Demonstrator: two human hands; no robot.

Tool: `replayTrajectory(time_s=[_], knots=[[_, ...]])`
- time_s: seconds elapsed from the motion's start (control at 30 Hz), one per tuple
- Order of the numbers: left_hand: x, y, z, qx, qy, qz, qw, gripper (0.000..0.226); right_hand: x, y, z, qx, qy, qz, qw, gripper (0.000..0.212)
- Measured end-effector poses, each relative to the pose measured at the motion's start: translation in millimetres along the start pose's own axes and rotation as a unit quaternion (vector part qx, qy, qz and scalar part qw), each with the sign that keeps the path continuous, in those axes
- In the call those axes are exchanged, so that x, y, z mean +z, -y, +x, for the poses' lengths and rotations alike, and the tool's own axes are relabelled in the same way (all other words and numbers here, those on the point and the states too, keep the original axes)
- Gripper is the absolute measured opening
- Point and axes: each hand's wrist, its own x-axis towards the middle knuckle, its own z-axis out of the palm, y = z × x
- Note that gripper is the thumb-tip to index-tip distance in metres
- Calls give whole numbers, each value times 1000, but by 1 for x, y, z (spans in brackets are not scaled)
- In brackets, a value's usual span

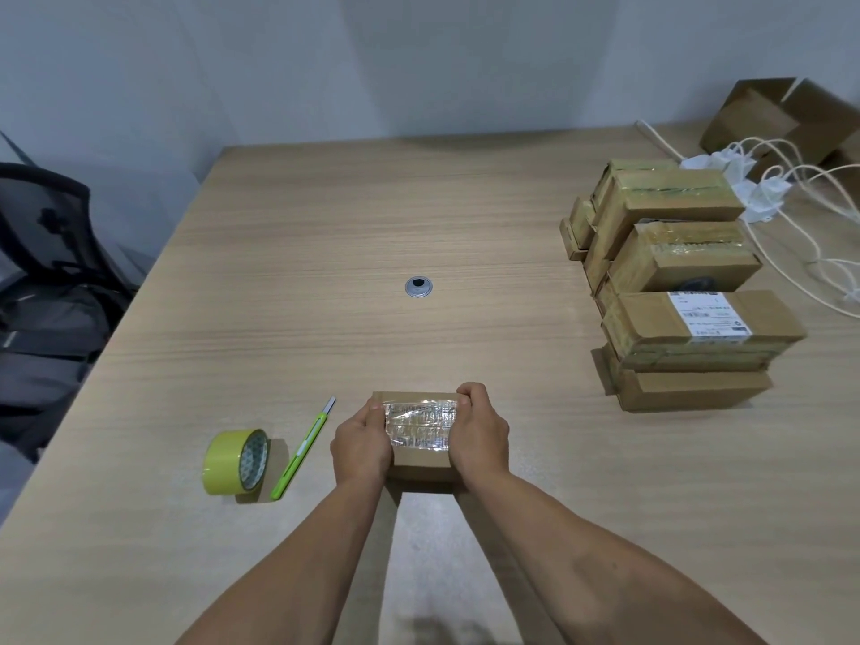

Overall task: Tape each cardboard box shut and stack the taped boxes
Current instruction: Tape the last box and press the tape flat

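Now: box in hand

We grip the small cardboard box (421, 465) from either side, left hand (360, 442) and right hand (479, 435) curled round its ends, near the front edge of the table (325, 216). Shiny tape covers its top. A yellow tape roll (235, 463) and green knife (302, 451) lie just left. Taped boxes (675, 281) stand stacked by the right edge; an open carton (786, 118) sits beyond, contents unseen.

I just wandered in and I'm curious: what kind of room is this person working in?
Probably an office room used for packing parcels. It has a wood-grain desk with a cable grommet, a mesh office chair at the left, and a stack of taped cardboard boxes on the right.
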Motion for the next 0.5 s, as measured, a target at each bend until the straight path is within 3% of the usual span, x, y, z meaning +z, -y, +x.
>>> replayTrajectory(time_s=[0.27, 0.4, 0.5], knots=[[-4, 17, 15, -7, 32, -7, 999, 63, -9, -6, -3, 6, 9, 73, 997, 35], [-9, 8, 9, 2, 24, -8, 1000, 40, -21, -7, -4, -11, 38, 118, 992, 43], [-21, -3, 3, -34, 26, -102, 994, 33, -30, -12, 4, 28, 33, 186, 982, 51]])
